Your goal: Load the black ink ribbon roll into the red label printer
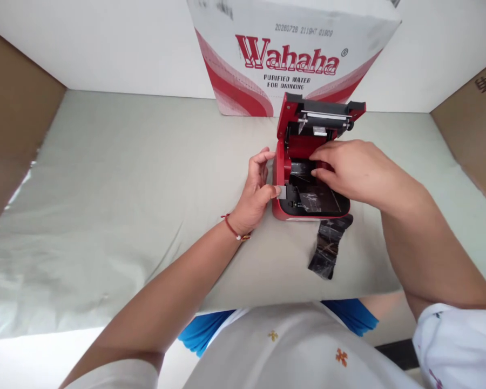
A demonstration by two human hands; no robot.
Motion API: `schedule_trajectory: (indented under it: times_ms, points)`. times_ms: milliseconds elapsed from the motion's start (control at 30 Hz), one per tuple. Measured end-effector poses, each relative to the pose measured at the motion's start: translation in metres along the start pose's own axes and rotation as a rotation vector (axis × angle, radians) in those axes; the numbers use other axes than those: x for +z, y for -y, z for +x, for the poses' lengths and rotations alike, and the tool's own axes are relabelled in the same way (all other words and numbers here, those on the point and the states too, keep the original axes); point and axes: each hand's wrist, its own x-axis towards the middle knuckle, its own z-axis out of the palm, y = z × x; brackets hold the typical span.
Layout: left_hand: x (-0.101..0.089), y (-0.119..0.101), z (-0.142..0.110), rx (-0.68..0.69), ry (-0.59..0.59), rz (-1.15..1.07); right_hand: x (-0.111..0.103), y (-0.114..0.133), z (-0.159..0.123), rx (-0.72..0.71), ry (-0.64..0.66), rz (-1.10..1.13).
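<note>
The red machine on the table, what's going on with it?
A person is handling the red machine with its lid up. The left hand steadies its side, and the right hand reaches inside. Black film lies in there, and a crumpled black strip hangs out in front.
</note>
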Motion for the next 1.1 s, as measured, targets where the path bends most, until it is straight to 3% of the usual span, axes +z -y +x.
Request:
schedule_trajectory:
  times_ms: [100,200,400,533,667,833,933,1000,1100]
  points:
    - [0.0,-0.001,0.0,-0.003,0.017,-0.004,-0.007,0.018,0.019,0.119,0.19,-0.186]
    - [0.002,-0.003,0.0,0.013,0.025,-0.028,-0.009,0.032,0.023,0.168,0.214,-0.254]
    - [0.005,-0.007,0.003,0.016,-0.01,-0.085,0.013,0.027,0.025,0.138,-0.013,-0.131]
    - [0.004,-0.008,0.004,-0.005,-0.017,-0.108,0.037,-0.001,0.036,-0.046,-0.16,0.006]
    - [0.005,-0.009,0.005,-0.01,-0.024,-0.104,0.044,-0.018,0.035,-0.146,-0.219,-0.065]
    - [0.006,-0.011,0.004,-0.009,-0.051,-0.097,0.013,-0.005,-0.017,-0.17,-0.289,0.163]
    - [0.006,-0.012,0.003,-0.013,-0.032,-0.103,-0.006,-0.008,-0.065,-0.066,-0.293,0.363]
    - [0.006,-0.012,0.003,-0.013,-0.032,-0.103,-0.01,-0.025,-0.094,0.074,-0.342,0.43]
    - [0.006,-0.014,0.003,-0.012,-0.043,-0.101,0.002,-0.066,-0.124,0.236,-0.377,0.401]
